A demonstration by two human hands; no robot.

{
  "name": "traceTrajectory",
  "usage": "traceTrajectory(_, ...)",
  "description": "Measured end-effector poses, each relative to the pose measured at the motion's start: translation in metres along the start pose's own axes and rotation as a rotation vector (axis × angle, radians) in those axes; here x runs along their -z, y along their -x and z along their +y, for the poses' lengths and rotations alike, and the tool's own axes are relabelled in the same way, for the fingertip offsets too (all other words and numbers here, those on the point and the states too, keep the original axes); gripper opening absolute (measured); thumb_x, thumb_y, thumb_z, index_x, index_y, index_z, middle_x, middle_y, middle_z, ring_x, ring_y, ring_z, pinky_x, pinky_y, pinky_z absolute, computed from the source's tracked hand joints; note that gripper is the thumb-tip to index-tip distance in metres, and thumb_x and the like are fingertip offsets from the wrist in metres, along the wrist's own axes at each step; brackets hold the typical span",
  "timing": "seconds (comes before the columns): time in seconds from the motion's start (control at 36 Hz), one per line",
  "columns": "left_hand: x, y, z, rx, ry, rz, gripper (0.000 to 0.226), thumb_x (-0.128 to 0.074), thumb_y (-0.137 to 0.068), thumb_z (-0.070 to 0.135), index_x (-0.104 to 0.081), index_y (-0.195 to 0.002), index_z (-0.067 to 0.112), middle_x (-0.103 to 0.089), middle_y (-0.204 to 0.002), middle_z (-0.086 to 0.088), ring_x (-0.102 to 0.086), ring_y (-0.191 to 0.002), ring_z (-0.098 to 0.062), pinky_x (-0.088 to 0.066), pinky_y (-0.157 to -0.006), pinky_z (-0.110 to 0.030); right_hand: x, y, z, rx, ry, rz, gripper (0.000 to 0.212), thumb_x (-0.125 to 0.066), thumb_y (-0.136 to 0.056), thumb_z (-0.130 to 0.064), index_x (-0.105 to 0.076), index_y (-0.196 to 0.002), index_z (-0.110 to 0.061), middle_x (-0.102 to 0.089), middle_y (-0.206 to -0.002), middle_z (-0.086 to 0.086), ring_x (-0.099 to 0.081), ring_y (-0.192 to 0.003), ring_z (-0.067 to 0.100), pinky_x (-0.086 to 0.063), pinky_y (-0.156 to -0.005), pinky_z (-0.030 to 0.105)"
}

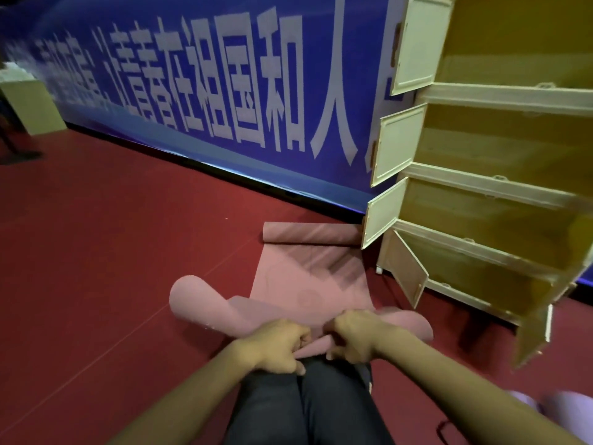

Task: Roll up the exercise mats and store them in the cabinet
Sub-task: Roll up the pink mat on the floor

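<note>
The left hand (pixel 282 345) and the right hand (pixel 353 335) are seen side by side just above the knees (pixel 308 396), each with fingers curled round the near end of a pink exercise mat (pixel 308 284), which is pinched and folded over into the start of a roll. The mat is laid on the red floor (pixel 112 252), running away from the person toward the blue banner (pixel 192 85); its far end is already curled into a loose tube beside the bottom corner of the cabinet (pixel 481 175). The near corners are flared up and out on either side of the hands.

The mat is judged to be light, soft and springy, since its ends curl by themselves and the corners lift. A grip near the middle alone would probably let the edges wander, so the roll is best taken with the hands spread toward the two side edges and pressed down evenly while it is turned. A loose roll may spring open when released.

The cabinet doors are seen open, with empty-looking yellow compartments behind them.
</note>
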State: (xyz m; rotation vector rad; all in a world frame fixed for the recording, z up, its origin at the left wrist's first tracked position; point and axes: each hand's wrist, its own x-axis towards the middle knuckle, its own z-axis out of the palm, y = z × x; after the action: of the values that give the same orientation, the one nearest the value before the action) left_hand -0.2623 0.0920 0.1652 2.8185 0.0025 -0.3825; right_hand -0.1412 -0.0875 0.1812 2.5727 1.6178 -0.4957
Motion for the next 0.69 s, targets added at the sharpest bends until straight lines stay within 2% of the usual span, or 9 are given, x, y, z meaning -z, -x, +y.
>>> traceTrajectory(0.06, 0.000, 0.010, -0.014, 0.029, -0.073, 0.024, 0.040, -0.080, -0.076, 0.040, -0.054, -0.104, 0.030, -0.061, -0.110, 0.007, -0.056, -0.102, -0.019, -0.043, -0.080, -0.030, -0.016, 0.005, -0.001, -0.022, -0.025, 0.037, 0.029, -0.068, -0.087, -0.042, -0.065, -0.098, -0.015, -0.071, -0.105, 0.015, -0.065, -0.100, 0.038, -0.050, -0.077, 0.039)
traceTrajectory(0.14, 0.000, 0.026, -0.043, 0.136, -0.215, 0.051, 0.041, -0.070, -0.084, 0.035, -0.052, -0.120, 0.027, -0.059, -0.130, 0.002, -0.055, -0.122, -0.022, -0.043, -0.095, -0.033, -0.026, 0.027, 0.011, -0.048, -0.115, 0.146, 0.023, -0.063, -0.093, -0.038, -0.064, -0.097, -0.016, -0.069, -0.106, 0.009, -0.063, -0.100, 0.032, -0.047, -0.079, 0.038)
traceTrajectory(0.25, -0.025, 0.050, -0.069, 0.199, -0.185, 0.045, 0.027, -0.055, -0.100, 0.037, -0.057, -0.124, 0.026, -0.067, -0.125, -0.002, -0.060, -0.120, -0.027, -0.045, -0.090, -0.034, -0.043, 0.060, 0.023, -0.097, -0.132, 0.271, 0.014, -0.053, -0.097, -0.033, -0.062, -0.100, -0.022, -0.069, -0.105, 0.001, -0.063, -0.099, 0.026, -0.041, -0.077, 0.036)
traceTrajectory(0.31, -0.049, 0.064, -0.072, 0.155, -0.164, 0.151, 0.024, -0.051, -0.101, 0.035, -0.059, -0.123, 0.030, -0.073, -0.110, -0.002, -0.067, -0.106, -0.026, -0.049, -0.081, -0.034, -0.060, 0.072, 0.025, -0.145, -0.203, 0.262, 0.011, -0.053, -0.097, -0.031, -0.061, -0.102, -0.025, -0.070, -0.104, 0.000, -0.063, -0.099, 0.026, -0.043, -0.078, 0.036)
traceTrajectory(0.39, -0.079, 0.084, -0.064, 0.047, -0.139, 0.352, 0.024, -0.064, -0.080, 0.030, -0.068, -0.104, 0.032, -0.073, -0.070, 0.000, -0.070, -0.060, -0.024, -0.050, -0.043, -0.028, -0.086, 0.087, 0.021, -0.177, -0.212, 0.203, 0.014, -0.051, -0.095, -0.033, -0.060, -0.104, -0.027, -0.071, -0.104, -0.003, -0.064, -0.100, 0.026, -0.048, -0.080, 0.039)
traceTrajectory(0.47, -0.075, 0.101, -0.052, 0.066, -0.203, 0.418, 0.032, -0.074, -0.062, 0.020, -0.079, -0.092, 0.029, -0.073, -0.064, 0.003, -0.067, -0.050, -0.020, -0.044, -0.036, -0.026, -0.100, 0.106, 0.009, -0.150, -0.174, 0.248, 0.020, -0.058, -0.089, -0.028, -0.065, -0.108, -0.029, -0.073, -0.100, -0.005, -0.066, -0.094, 0.025, -0.046, -0.073, 0.034)
traceTrajectory(0.56, -0.063, 0.123, -0.040, 0.046, -0.199, 0.319, 0.016, -0.070, -0.074, 0.013, -0.072, -0.086, 0.023, -0.075, -0.075, 0.001, -0.071, -0.066, -0.025, -0.047, -0.046, -0.029, -0.109, 0.126, 0.000, -0.131, -0.130, 0.331, 0.037, -0.065, -0.074, -0.024, -0.071, -0.111, -0.030, -0.075, -0.091, -0.007, -0.069, -0.078, 0.022, -0.051, -0.067, 0.029)
traceTrajectory(0.64, -0.072, 0.143, -0.024, 0.022, -0.284, 0.014, 0.016, -0.050, -0.097, 0.023, -0.065, -0.103, 0.020, -0.073, -0.102, -0.003, -0.067, -0.096, -0.030, -0.036, -0.065, -0.034, -0.120, 0.148, -0.009, -0.089, -0.095, 0.358, 0.030, -0.057, -0.075, -0.026, -0.071, -0.101, -0.030, -0.074, -0.084, -0.008, -0.068, -0.074, 0.020, -0.053, -0.076, 0.032)
traceTrajectory(0.69, -0.082, 0.157, -0.019, 0.016, -0.262, -0.022, 0.020, -0.047, -0.100, 0.026, -0.065, -0.107, 0.021, -0.072, -0.107, -0.002, -0.066, -0.098, -0.030, -0.041, -0.069, -0.036, -0.131, 0.159, -0.017, -0.058, -0.096, 0.387, 0.025, -0.061, -0.073, -0.022, -0.070, -0.095, -0.027, -0.071, -0.080, -0.009, -0.066, -0.072, 0.019, -0.051, -0.072, 0.030)
